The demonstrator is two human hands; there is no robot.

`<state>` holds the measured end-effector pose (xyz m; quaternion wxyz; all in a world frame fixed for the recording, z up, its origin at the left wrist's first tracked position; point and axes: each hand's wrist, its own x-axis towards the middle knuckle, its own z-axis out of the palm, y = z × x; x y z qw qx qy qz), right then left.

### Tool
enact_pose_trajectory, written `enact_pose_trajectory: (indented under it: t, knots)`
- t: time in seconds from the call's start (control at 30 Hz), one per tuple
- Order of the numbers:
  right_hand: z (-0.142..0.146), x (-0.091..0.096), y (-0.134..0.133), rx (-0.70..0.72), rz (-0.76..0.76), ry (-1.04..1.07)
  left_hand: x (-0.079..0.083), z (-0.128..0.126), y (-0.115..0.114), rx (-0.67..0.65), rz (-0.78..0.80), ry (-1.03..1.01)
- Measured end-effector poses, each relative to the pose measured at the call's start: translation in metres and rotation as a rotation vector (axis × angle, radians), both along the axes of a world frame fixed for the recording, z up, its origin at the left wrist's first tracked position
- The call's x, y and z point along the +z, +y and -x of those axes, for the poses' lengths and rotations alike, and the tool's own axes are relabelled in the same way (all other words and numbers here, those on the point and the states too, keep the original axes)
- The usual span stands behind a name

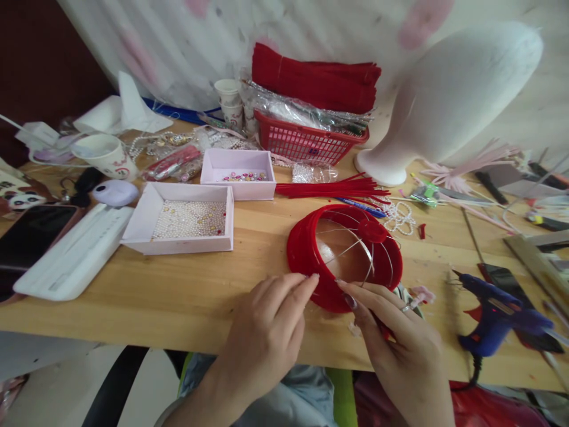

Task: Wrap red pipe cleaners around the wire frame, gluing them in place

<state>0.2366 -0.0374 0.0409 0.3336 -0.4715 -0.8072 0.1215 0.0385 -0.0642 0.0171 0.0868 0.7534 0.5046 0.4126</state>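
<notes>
A red, fuzzy-looking ring-shaped frame (301,249) lies on the wooden table in front of me, with thin wires crossing its opening and a round red pad at the far side. My left hand (269,326) is closed on its near left rim, the fingertips pinching the edge. On the near right, my right hand (400,335) holds the same rim between thumb and fingers. Its lower fingers are curled, and whatever lies beneath them is partly hidden. Behind the frame lie a bundle of red stems (329,188) and a blue pen (362,207).
White boxes with beads (186,244) and gems (244,191) stand to the left. A blue glue gun (493,311) lies right. Behind are a red basket (311,142) and a white foam head (453,101). A paper cup (104,157) and white power bank (73,255) sit far left.
</notes>
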Motion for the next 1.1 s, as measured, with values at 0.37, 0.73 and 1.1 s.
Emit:
enact_pose_trajectory:
  t: [0.37, 0.73, 1.1]
  knots:
    - [-0.002, 0.002, -0.011, -0.092, -0.009, 0.032, -0.005, 0.005, 0.004, 0.213, 0.345, -0.968]
    - [0.021, 0.002, -0.032, -0.214, -0.257, 0.369, 0.005, 0.007, 0.002, 0.029, 0.605, -1.729]
    - [0.073, 0.0, -0.032, 0.032, -0.012, 0.437, 0.01, -0.003, -0.01, -0.16, 0.751, -1.837]
